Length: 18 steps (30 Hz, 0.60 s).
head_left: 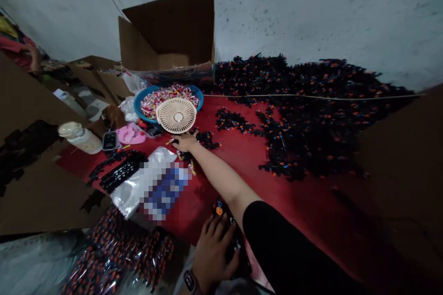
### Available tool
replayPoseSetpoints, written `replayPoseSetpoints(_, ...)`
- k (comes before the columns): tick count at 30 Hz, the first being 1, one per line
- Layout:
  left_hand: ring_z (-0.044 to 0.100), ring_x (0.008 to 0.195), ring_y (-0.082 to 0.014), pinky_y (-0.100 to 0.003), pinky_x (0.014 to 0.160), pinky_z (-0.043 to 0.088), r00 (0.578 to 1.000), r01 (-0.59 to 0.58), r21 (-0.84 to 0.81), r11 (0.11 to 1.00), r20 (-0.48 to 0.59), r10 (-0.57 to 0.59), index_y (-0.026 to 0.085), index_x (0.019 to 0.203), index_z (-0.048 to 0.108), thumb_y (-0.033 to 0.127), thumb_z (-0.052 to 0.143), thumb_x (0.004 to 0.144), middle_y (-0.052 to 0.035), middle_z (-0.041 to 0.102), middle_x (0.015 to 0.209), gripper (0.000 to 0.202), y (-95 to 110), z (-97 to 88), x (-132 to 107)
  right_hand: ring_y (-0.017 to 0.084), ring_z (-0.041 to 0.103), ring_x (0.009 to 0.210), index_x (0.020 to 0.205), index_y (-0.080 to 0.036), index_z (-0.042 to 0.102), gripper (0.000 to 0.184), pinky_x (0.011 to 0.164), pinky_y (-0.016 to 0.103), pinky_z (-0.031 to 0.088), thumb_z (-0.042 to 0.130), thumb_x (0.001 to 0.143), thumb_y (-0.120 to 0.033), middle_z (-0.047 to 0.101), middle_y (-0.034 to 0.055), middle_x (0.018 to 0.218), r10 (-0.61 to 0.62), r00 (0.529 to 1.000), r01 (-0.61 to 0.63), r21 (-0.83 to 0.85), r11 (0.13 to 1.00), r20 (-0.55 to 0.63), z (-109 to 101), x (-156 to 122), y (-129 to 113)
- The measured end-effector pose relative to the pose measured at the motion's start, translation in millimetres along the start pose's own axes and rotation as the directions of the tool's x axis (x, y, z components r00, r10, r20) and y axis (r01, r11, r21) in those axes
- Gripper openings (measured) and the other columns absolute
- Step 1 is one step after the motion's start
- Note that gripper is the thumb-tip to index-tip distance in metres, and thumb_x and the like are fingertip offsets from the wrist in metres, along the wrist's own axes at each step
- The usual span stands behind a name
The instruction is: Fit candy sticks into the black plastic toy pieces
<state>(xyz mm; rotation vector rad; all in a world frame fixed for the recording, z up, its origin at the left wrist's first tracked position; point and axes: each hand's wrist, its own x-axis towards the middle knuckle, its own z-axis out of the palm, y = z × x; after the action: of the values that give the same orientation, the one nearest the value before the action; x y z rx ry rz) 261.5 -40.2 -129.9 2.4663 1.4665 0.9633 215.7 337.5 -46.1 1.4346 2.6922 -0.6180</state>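
My left hand (218, 244), with a watch on the wrist, lies palm down near the table's front edge. Its fingers are stretched over a black item with an orange-and-blue trim (219, 210), partly hidden beneath them. My right arm reaches across to the table's middle. There my right hand (186, 142) has its fingers spread at a small heap of black pieces with coloured tips (207, 140). Small wrapped candies (193, 168) lie beside and below that hand. Just behind it stand a cream round fan (176, 116) and a blue basin (138, 107) full of wrapped candies.
A large pile of black pieces (311, 115) covers the table's back right, crossed by a cord. An opened cardboard box (204, 73) stands behind the basin. Clear plastic bags (129, 191), a white bottle (83, 140) and a pink cloth item (131, 134) lie left. Filled packets (117, 244) sit front left.
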Motion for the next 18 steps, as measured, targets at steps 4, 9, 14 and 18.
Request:
replayPoseSetpoints(4,0.065,0.142,-0.0342,-0.051,0.118,0.05,0.999,-0.005,0.007,1.0,0.035,0.005,0.03,0.155,0.07,0.053,0.073,0.098,-0.0094,0.072,0.157,0.062,-2,-2.7,1,0.048,0.023,0.173,0.171,-0.045,0.053,0.063,0.126,0.096,0.012,0.058,0.109,-0.058,0.039,0.0043,0.186,-0.01,1.0,0.01,0.008,1.0,0.01,-2,-14,14)
replayPoseSetpoints(9,0.065,0.14,-0.0359,-0.056,0.121,0.047,0.993,-0.035,-0.03,0.999,0.111,0.038,0.027,0.157,0.068,0.046,0.074,0.096,-0.0133,0.073,0.154,0.064,-7,-5.2,-2,0.047,0.026,0.171,0.167,-0.046,0.058,0.059,0.124,0.095,0.017,0.061,0.109,-0.056,0.045,0.0053,0.182,-0.016,0.999,0.015,-0.014,1.0,-0.048,-2,-50,40)
replayPoseSetpoints(14,0.066,0.134,-0.0368,-0.061,0.122,0.043,0.991,-0.032,-0.07,0.997,0.126,0.041,0.03,0.154,0.069,0.049,0.074,0.096,-0.0144,0.073,0.15,0.061,-12,-4.6,-9,0.047,0.03,0.168,0.167,-0.044,0.058,0.058,0.124,0.094,0.019,0.062,0.11,-0.056,0.05,0.008,0.179,-0.015,0.997,0.012,-0.031,0.999,-0.079,3,-100,72)
replayPoseSetpoints(18,0.065,0.134,-0.0363,-0.06,0.121,0.042,0.99,-0.034,-0.065,0.997,0.134,0.043,0.029,0.152,0.069,0.046,0.075,0.097,-0.0152,0.072,0.149,0.058,-18,-8.9,-15,0.046,0.03,0.168,0.168,-0.046,0.057,0.059,0.125,0.09,0.022,0.064,0.11,-0.054,0.048,0.0072,0.181,-0.044,0.995,0.04,-0.049,0.998,-0.086,8,-154,99)
